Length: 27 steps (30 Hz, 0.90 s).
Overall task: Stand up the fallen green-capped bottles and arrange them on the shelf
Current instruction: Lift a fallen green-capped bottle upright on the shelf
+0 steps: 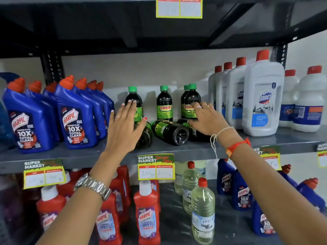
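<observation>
Several dark green-capped bottles stand at the back of the grey shelf (194, 149): one behind my left hand (134, 101), one in the middle (164, 103), two at the right (192, 99). Three more lie on their sides in front. The middle fallen bottle (169, 131) shows its base toward me. A left fallen bottle (145, 137) is partly under my left hand (123, 126), which is spread flat, fingers apart, over it. My right hand (207, 119) rests with fingers spread on the right fallen bottle (194, 134) and touches a standing one.
Blue Harpic bottles (74, 115) crowd the shelf's left side. White Domex bottles (261, 99) with red caps fill the right. The shelf below holds red Harpic bottles (147, 216), clear bottles (202, 211) and more blue ones. Price tags (155, 167) hang on the shelf edge.
</observation>
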### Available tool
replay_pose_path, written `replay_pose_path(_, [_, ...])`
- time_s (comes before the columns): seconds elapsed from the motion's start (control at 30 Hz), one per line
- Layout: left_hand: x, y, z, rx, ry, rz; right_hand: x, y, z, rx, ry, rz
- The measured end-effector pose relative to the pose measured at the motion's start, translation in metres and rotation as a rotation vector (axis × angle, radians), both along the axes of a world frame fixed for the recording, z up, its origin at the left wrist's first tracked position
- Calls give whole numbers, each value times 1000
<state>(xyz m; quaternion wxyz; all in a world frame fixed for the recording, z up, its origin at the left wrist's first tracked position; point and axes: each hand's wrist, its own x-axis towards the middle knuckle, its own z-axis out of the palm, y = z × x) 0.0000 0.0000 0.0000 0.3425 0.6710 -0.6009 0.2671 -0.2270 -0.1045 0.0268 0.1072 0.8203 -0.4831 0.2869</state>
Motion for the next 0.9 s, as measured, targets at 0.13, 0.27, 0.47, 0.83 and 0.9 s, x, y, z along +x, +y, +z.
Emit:
replay_pose_path(0.13, [28, 14, -28, 34, 120, 48, -2, -7, 0, 206, 129, -11])
replay_pose_path(0.27, [44, 27, -43, 81, 248, 30, 1, -10, 0, 267, 258, -60])
replay_pose_path(0.47, [48, 31, -38, 441, 85, 203, 10, -17, 1, 253, 273, -121])
replay_pose_path(0.83, [58, 33, -38, 672, -453, 256, -1, -26, 1, 251, -378, 43])
replay_pose_path(0.9, [58, 32, -38, 672, -463, 262, -3, -25, 3, 279, -638, 136])
